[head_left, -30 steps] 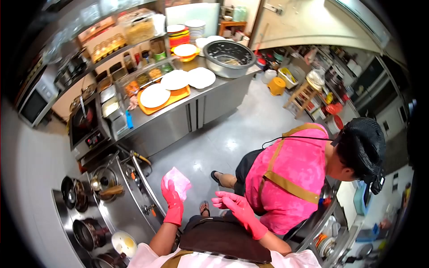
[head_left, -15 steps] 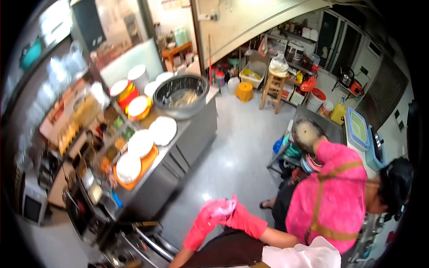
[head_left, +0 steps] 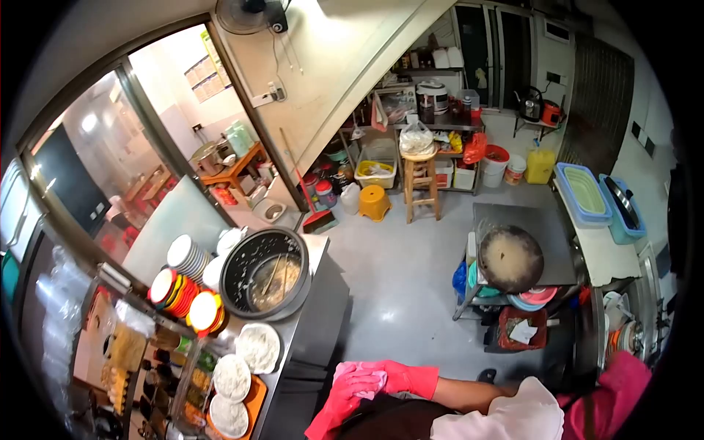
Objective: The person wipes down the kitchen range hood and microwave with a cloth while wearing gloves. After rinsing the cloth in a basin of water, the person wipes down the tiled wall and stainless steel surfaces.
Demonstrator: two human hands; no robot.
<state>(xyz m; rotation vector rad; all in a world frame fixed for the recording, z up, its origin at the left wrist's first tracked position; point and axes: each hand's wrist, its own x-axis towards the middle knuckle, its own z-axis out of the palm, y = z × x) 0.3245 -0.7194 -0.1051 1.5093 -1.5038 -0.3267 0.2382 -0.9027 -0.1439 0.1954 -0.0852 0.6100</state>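
Observation:
My left hand (head_left: 350,389), in a pink rubber glove, is closed over a crumpled pale pink cloth (head_left: 374,380) at the bottom middle. From the right, my gloved right hand (head_left: 403,377) presses against the same cloth, its fingers partly hidden by it. Both hands are together in front of my dark apron (head_left: 396,419). Nearest to them on the left is the steel counter (head_left: 317,257). A large dark pot (head_left: 233,282) with pale contents and long sticks sits on it, beside plates of white food (head_left: 258,347).
A co-worker's pink sleeve (head_left: 623,389) is at lower right. A wok (head_left: 513,282) of cloudy liquid rests on a steel table (head_left: 561,257), above a red waste bin (head_left: 541,339). Farther back stand a wooden stool (head_left: 420,183), a yellow stool (head_left: 375,203) and a broom (head_left: 319,220).
My view has tilted up and turned. The co-worker, who was reaching to the wok, is now mostly out of sight at lower right. My hands are still together on the cloth.

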